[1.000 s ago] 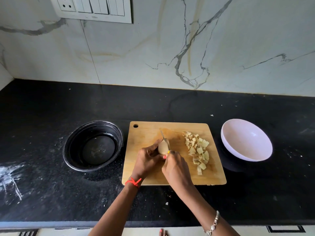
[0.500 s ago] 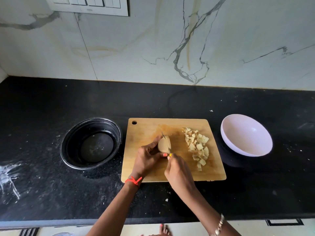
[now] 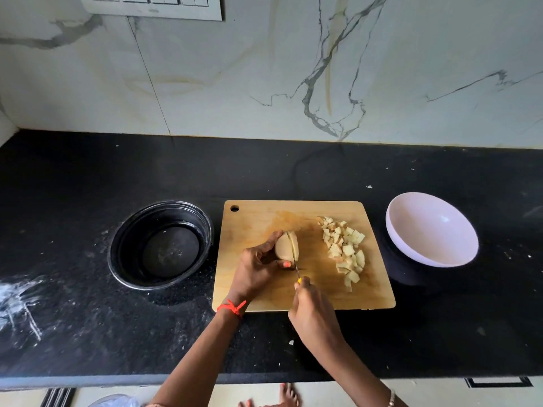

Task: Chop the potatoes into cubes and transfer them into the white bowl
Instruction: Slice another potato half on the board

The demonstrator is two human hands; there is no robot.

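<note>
We see a black worktop (image 3: 88, 171) against a veined marble wall (image 3: 293, 69), from the head view. A wooden cutting board (image 3: 258, 218) lies at centre, with a round hanging hole in its far left corner.

On the board's middle rests a peeled potato (image 3: 284, 247), already split by a lengthwise cut. The left hand (image 3: 258, 268) holds it from the left. Its fingers (image 3: 286, 263) curl round the near end and its thumb lies along the far side, so the potato is pinched between them.

The right hand (image 3: 314, 315) grips a knife (image 3: 296, 270). Its fingers (image 3: 302, 284) are wrapped tightly round the handle, of which only a small yellow tip shows. The thin blade runs away from the person into the cut in the potato, with its near part against the board.

A heap of potato cubes (image 3: 343, 248) lies on the right half of the board, apart from the potato and the knife. The white bowl (image 3: 432, 230) stands on the worktop just right of the board, tilted toward it. A black bowl (image 3: 129, 245) stands just left of the board.

A red thread (image 3: 233, 307) circles the left wrist, and a bracelet (image 3: 390, 402) shows at the right wrist. A switch panel (image 3: 152, 7) is mounted on the wall at upper left.
</note>
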